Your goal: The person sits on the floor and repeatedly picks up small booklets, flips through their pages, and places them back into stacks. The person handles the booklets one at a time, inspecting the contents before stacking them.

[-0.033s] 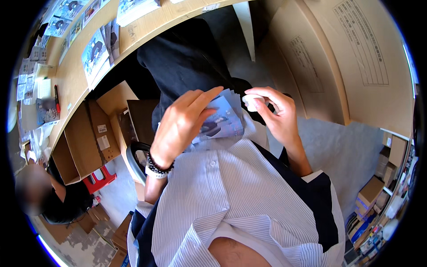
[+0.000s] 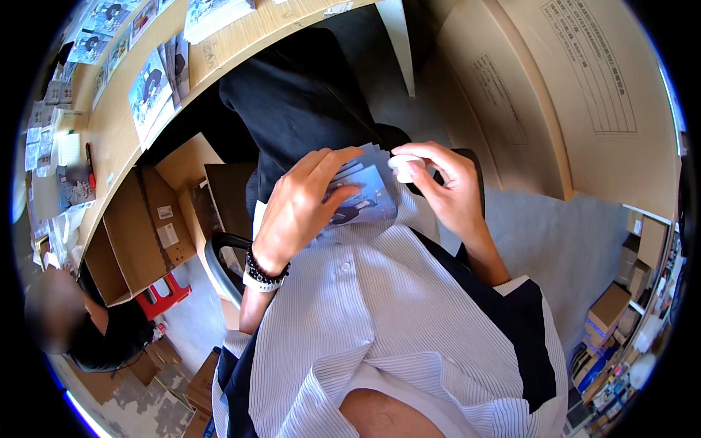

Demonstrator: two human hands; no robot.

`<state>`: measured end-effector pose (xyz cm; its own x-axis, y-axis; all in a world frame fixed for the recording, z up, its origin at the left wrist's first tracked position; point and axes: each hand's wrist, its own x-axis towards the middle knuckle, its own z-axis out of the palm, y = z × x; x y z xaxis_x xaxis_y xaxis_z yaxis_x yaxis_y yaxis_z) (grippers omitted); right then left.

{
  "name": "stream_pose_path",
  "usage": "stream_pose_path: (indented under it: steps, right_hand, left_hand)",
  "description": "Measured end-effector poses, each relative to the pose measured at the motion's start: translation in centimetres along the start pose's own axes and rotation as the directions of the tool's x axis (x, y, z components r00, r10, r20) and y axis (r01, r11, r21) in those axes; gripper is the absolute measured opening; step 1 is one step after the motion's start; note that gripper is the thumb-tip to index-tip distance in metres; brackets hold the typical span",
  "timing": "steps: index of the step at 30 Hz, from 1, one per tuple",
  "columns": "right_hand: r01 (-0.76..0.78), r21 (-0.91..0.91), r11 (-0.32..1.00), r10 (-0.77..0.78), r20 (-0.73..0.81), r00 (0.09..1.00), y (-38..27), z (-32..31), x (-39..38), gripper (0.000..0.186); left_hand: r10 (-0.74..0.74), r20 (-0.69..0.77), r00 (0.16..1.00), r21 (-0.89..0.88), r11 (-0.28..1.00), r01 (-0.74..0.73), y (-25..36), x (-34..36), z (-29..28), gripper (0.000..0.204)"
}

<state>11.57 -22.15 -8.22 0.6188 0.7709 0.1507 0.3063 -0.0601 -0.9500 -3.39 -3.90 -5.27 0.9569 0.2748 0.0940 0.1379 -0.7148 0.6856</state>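
In front of my shirt, over my lap, my left hand [image 2: 301, 198] grips a fanned stack of blue printed picture cards [image 2: 371, 193], the thumb lying across the front card. Several card edges stick out at the upper right of the stack. Just right of the cards, my right hand [image 2: 450, 184] pinches a small white lump [image 2: 407, 168] between thumb and fingers. It looks smooth and rounded, but its kind I cannot make out. A narrow gap seems to separate it from the stack. The fingertips of my left hand partly cover the cards.
A curved wooden table edge [image 2: 212, 62] runs along the top left, carrying picture-card stacks [image 2: 152, 91] and a red marker [image 2: 90, 164]. Open cardboard boxes [image 2: 139, 230] stand below. Large cartons [image 2: 540, 95] rise at right. A co-worker [image 2: 102, 321] sits at far left beside a red stool [image 2: 164, 296].
My right hand and the white lump have shifted slightly left, toward the cards. The front card now stands more apart from those behind it. The whole view has moved a little.
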Motion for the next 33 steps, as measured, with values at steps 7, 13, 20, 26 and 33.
stream_pose_path:
  steps: [7, 13, 20, 26, 33]
  right_hand:
    - [-0.051, 0.181, 0.982, 0.05, 0.01, 0.999, 0.7, 1.9, -1.1, 0.018]
    - [-0.077, 0.156, 0.985, 0.072, 0.038, 0.997, 1.1, 2.0, -1.4, 0.018]
    - [0.024, 0.063, 0.998, -0.028, 0.071, 0.997, 0.3, 1.8, -1.8, 0.017]
    - [0.094, 0.152, 0.984, -0.103, 0.051, 0.993, 0.6, 2.1, -1.8, 0.017]
    - [0.124, 0.059, 0.991, -0.122, -0.03, 0.992, -0.3, 2.4, -0.8, 0.018]
  left_hand:
    - [0.024, 0.038, 0.999, 0.098, 0.995, -0.028, -0.3, -0.4, 0.5, 0.052]
    - [-0.12, 0.035, 0.992, 0.01, 0.993, 0.119, -0.3, -1.2, 0.6, 0.036]
    - [0.077, 0.024, 0.997, 0.029, 0.997, -0.078, -0.7, -1.1, 0.6, 0.031]
    - [-0.036, 0.031, 0.999, 0.049, 0.998, 0.035, 0.4, -1.3, 0.3, 0.024]
    - [-0.006, -0.019, 1.0, 0.061, 0.998, 0.007, 1.0, -1.3, 0.6, 0.022]
